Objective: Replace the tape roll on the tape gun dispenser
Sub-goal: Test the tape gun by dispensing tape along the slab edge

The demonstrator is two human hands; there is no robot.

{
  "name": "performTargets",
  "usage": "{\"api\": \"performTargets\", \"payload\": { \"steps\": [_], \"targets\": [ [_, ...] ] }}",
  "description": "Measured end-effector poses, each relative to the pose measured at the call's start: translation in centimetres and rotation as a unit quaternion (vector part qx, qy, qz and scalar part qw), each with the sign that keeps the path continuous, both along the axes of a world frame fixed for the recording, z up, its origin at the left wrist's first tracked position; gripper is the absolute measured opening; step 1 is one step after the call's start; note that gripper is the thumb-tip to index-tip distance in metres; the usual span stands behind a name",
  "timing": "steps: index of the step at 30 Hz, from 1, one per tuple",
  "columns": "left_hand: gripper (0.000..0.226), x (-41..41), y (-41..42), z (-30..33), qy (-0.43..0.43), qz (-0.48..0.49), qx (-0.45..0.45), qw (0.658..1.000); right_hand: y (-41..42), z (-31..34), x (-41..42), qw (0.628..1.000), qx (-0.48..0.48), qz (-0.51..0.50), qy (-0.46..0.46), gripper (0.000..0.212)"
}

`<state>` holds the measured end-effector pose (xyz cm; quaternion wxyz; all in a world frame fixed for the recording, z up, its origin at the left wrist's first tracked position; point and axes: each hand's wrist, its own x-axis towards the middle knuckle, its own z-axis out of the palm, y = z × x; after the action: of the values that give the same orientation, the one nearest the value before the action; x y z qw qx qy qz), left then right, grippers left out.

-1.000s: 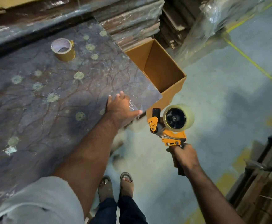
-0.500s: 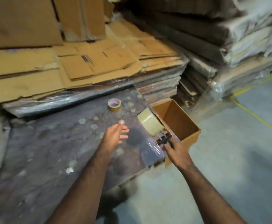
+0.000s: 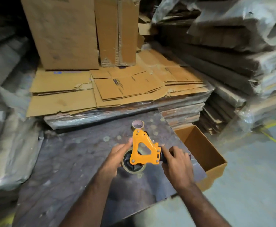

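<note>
I see the orange tape gun (image 3: 143, 149) held flat over the near right part of the dark table (image 3: 65, 161), its plate side up. My right hand (image 3: 177, 163) has its fingers clenched round the black handle. My left hand (image 3: 116, 158) lies against the left side of the clear tape roll (image 3: 134, 167) mounted under the frame, fingers mostly straight; whether they grip it I cannot tell. Just beyond the gun stands a spare tape roll (image 3: 138, 125) on the table. An open cardboard box (image 3: 204, 149) sits at the table's right edge.
</note>
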<state>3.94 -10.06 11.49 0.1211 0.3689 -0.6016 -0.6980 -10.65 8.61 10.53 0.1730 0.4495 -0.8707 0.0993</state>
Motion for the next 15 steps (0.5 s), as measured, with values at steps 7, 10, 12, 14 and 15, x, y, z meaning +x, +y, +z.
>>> {"api": "performTargets", "payload": {
  "steps": [7,10,12,14,15],
  "targets": [
    [0.076,-4.4,-1.4,-1.5,-0.029,0.072,0.079,0.994,-1.4,-2.5,-5.5,0.999,-0.011,0.036,0.001,0.058],
    [0.077,-7.3,-1.6,-2.2,-0.024,0.092,0.076,0.993,-1.8,-3.2,-9.0,0.999,-0.012,0.036,-0.014,0.051],
    [0.073,-9.2,-1.8,-2.8,-0.031,0.112,0.078,0.990,-2.0,-3.5,-11.0,0.996,0.010,0.012,-0.082,0.047],
    [0.068,-10.5,-1.9,-3.4,-0.038,0.124,0.062,0.990,-2.3,-4.1,-13.1,0.983,0.029,-0.028,-0.181,0.043],
    [0.068,-10.9,-1.8,-3.8,-0.045,0.130,0.047,0.989,-2.7,-4.5,-14.0,0.967,0.037,-0.048,-0.247,0.041]
  ]
}}
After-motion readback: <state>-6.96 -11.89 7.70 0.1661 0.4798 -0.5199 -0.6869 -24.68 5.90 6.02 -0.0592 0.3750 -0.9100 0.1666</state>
